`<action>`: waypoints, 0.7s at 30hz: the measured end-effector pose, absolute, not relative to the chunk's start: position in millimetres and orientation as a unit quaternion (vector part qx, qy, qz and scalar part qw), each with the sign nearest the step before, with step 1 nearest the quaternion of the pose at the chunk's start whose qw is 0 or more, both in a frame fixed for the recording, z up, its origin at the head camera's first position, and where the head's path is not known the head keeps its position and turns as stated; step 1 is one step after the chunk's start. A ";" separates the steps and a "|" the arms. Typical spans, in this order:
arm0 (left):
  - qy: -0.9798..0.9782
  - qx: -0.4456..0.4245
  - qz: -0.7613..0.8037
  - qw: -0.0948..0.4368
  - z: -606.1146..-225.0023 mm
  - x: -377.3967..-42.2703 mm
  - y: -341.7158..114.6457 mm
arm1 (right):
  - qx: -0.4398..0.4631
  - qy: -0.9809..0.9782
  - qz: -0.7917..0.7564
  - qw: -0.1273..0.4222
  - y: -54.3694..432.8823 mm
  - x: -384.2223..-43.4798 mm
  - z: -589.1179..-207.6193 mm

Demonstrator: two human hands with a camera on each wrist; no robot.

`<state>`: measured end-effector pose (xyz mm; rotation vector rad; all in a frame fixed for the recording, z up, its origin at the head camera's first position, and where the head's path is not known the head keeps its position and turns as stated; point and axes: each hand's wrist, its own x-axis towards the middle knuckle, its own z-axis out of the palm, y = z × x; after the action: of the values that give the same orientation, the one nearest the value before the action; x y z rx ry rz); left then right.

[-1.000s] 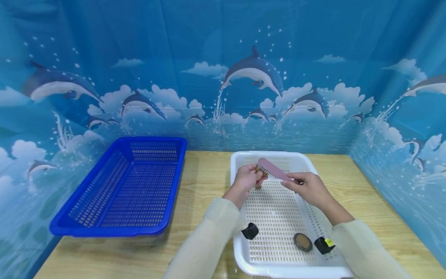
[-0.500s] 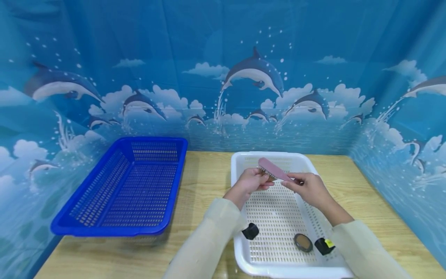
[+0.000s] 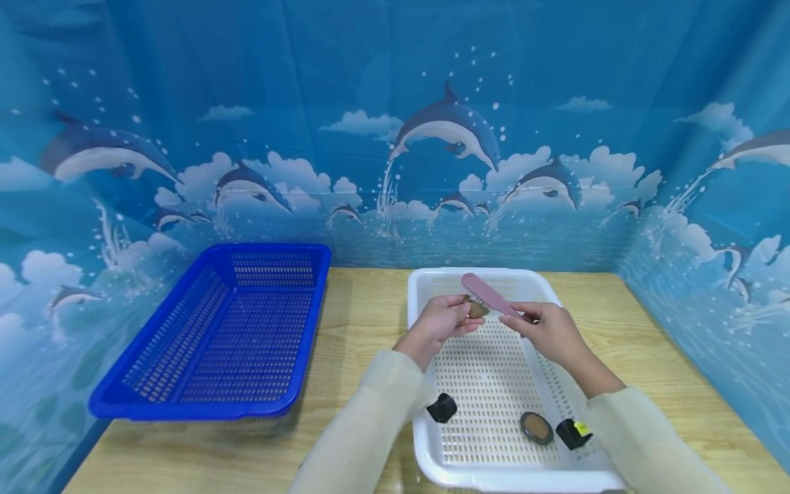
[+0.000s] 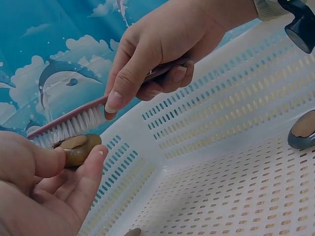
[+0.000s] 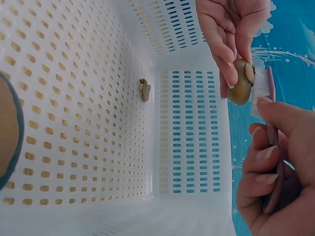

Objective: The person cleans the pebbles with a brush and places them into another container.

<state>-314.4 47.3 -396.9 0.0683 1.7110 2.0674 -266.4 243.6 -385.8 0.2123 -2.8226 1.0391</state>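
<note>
My left hand [image 3: 437,321] pinches a smooth, rounded olive-brown stone-like piece [image 5: 240,82] with a pale oval patch on it. My right hand [image 3: 551,329] grips the handle of a pink brush [image 3: 484,291], thumb laid along it near the head. The white bristles [image 4: 74,125] face the piece and lie right at its patched side. Both hands are over the far end of a white perforated basket [image 3: 422,439]. On the basket floor, a dark, rounded piece with a tan face [image 3: 536,429] sits near the front right.
A smaller brownish piece [image 5: 145,90] lies by the far wall of the white basket. To the left stands a blue perforated basket [image 3: 296,384] on the wooden table [image 3: 345,357]. A dolphin-print curtain [image 3: 345,89] closes off the back and sides.
The brush has swept over the piece, and its head now sits slightly higher, with more of the piece showing. My left hand has shifted slightly right and turned the piece.
</note>
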 end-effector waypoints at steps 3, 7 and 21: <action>0.622 0.009 0.751 0.222 -395.9 -314.6 46.3 | 0.063 -0.935 0.343 0.060 244.3 -267.2 -386.2; 0.617 -0.011 0.757 0.215 -394.2 -315.0 45.3 | 0.063 -0.936 0.341 0.061 244.5 -267.5 -386.1; 0.599 -0.048 0.777 0.187 -390.5 -315.6 45.2 | 0.069 -0.938 0.337 0.054 242.5 -266.2 -385.5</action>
<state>-315.6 45.2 -390.5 -0.1356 1.6869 2.1860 -266.2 242.5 -385.5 0.2105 -2.8485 1.0231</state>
